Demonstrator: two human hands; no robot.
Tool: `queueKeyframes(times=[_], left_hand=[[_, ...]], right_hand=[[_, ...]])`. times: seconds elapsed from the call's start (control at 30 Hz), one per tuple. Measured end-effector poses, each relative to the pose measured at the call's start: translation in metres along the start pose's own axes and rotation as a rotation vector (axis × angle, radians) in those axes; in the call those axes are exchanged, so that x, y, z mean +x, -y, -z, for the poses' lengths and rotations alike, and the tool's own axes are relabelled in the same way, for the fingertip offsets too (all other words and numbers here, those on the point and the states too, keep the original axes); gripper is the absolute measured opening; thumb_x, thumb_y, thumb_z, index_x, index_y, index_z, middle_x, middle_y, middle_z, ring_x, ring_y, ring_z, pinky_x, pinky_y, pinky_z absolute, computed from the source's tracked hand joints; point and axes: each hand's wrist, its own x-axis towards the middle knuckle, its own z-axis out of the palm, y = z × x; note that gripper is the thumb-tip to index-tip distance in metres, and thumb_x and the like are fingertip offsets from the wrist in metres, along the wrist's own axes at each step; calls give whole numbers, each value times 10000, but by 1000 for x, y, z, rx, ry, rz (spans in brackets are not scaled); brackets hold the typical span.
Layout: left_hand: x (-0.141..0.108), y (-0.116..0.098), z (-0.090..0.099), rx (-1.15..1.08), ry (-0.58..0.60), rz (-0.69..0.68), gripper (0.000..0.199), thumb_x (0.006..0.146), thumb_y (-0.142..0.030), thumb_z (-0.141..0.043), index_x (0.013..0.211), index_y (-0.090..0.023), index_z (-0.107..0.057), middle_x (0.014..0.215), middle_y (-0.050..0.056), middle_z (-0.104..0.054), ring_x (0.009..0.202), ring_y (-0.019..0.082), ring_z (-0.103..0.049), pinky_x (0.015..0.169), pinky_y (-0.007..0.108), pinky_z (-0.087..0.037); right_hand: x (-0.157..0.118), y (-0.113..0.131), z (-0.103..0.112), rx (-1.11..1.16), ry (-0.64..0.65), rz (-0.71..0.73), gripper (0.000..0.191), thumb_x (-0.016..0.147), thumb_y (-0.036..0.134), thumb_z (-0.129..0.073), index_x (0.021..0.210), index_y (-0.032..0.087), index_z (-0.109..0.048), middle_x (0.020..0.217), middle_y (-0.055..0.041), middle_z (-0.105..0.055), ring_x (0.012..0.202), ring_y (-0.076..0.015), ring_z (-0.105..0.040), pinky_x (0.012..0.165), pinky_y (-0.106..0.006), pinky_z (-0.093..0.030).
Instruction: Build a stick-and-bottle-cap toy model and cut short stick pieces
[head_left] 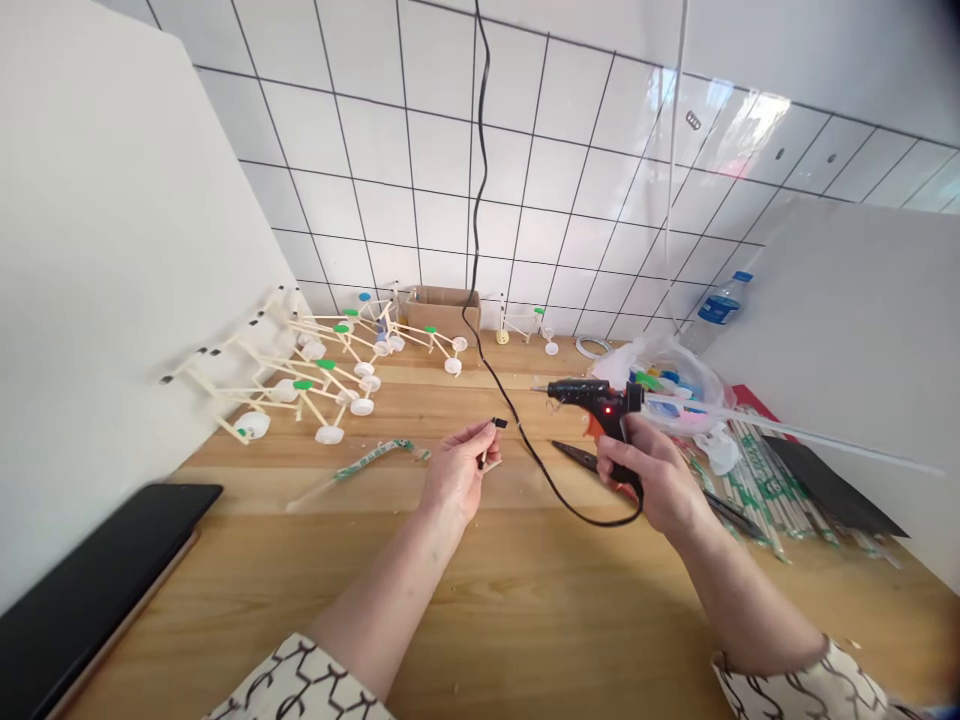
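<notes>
My right hand (656, 470) is wrapped round the handle of a black hot glue gun (581, 390) with an orange trigger and a lit red light. A long clear glue stick (780, 418) sticks out of its back end, and its nozzle points left. In a pinch, my left hand (459, 465) holds a small pale stick with a black piece (499, 423) at its tip; the fingers hide part of it. The glue gun's nozzle is above and to the right of that piece, apart from it. Dark-bladed pliers (577, 455) lie on the table under the glue gun.
Several stick models with white wheels (330, 380) stand at the left. A cardboard box (442, 310), a tape roll (592, 347) and a water bottle (720, 305) are at the back. Wrapped sticks (765, 480) lie right; a black tablet-like device (97, 580) left. The black cord (480, 200) hangs across the middle.
</notes>
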Motion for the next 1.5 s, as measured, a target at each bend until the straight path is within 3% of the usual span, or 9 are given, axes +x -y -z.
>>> queueKeyframes(times=[0.13,0.3,0.47,0.63,1.0,1.5], left_hand=[[0,2,0,16,1,-8,263,418,-187,-818,642,-119,-698,556,9,-628,484,58,-507,504,187,-415],[0,2,0,41,-36,-12,248,413,-173,-811,631,-128,-701,551,14,-633,486,67,-514,508,199,-415],[-2,3,-2,62,-55,-21,210,435,-160,-792,623,-131,-703,560,24,-641,492,80,-520,505,215,-411],[-3,4,-2,82,-73,-22,173,459,-140,-774,618,-132,-707,573,29,-647,495,85,-525,497,217,-399],[-4,5,-4,87,-40,-43,139,486,-139,-766,613,-128,-710,548,27,-635,490,86,-521,499,220,-393],[-4,6,-3,98,-16,-37,160,487,-148,-768,639,-128,-720,563,34,-647,506,92,-529,516,224,-397]], right_hand=[[-13,-15,4,-3,32,-7,214,778,368,-572,711,173,-517,553,17,-522,538,-109,-470,553,-248,-370],[-19,-17,4,-60,3,4,194,780,368,-582,735,180,-564,604,-8,-559,562,-122,-451,534,-251,-358],[-22,-23,5,-163,86,14,198,797,354,-563,913,199,-600,748,-25,-593,593,-127,-455,547,-257,-390],[-26,-24,3,-308,104,63,244,830,367,-503,996,206,-581,724,-17,-554,610,-132,-470,544,-255,-401],[-31,-15,-8,-520,65,176,169,828,327,-486,907,210,-578,808,-30,-626,737,-182,-566,670,-292,-452],[-33,-20,-9,-625,76,247,152,847,305,-471,925,211,-561,803,-28,-628,739,-184,-570,647,-275,-446]])
